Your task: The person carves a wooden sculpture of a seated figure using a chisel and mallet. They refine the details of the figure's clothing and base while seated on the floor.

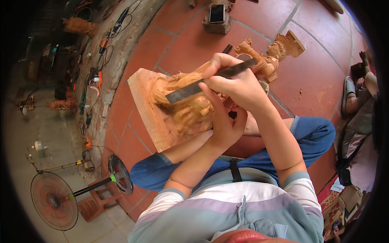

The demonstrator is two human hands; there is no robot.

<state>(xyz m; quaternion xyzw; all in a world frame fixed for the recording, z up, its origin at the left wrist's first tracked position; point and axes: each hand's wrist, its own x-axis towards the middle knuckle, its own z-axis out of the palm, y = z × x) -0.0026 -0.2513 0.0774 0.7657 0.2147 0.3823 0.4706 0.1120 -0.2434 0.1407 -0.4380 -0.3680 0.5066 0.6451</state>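
My right hand (239, 83) grips a long flat dark metal bar (188, 92), like a chisel blade or file. The bar slants over a carved wooden figure (190, 115) on a thick squared base (146, 109). Just below it, my left hand (229, 123) is closed, one digit reaching up toward the bar. A small dark thing (232, 114) shows between its fingers; I cannot make out what it is. Beyond my right hand sticks out a dark rod end (227, 49). The carving lies in front of my crossed legs, partly hidden by my hands.
Another carved wooden figure (279, 50) lies on the red tiles beyond. A phone (216, 13) rests on a block (217, 26). Power tools (104, 43) and cords line the ledge at left, with a standing fan (54, 200) below. At right sits another person (360, 125).
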